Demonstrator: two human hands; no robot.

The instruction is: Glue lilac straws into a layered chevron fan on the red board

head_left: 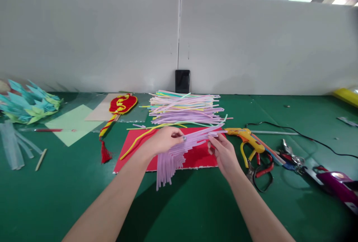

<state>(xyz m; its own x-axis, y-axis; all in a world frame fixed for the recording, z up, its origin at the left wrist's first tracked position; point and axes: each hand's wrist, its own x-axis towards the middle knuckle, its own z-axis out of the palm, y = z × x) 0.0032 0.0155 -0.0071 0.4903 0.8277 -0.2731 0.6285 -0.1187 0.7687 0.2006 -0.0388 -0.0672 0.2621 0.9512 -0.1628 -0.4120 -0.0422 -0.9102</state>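
Over a red board [137, 148] I hold a woven piece of lilac pipe cleaners [170, 160], its loose ends hanging down in a staggered fringe at the lower left. My left hand [167, 139] is closed on the piece's upper left part, thumb and fingers pinching it. My right hand [220, 150] pinches the lilac ends at the right side. A yellow pipe cleaner [134, 143] lies curved across the board's left part. Just behind the board is a pile of pipe cleaners [184, 107] in lilac, pink, yellow and green.
A yellow glue gun [246, 137], pliers [256, 165] and a purple tool [335, 182] lie at right, with a black cord [293, 130]. A phone [182, 81] leans on the partition [89, 37]. Leftward are a red fan-shaped ornament [122, 104], green paper [74, 124] and blue-green paper leaves [30, 102].
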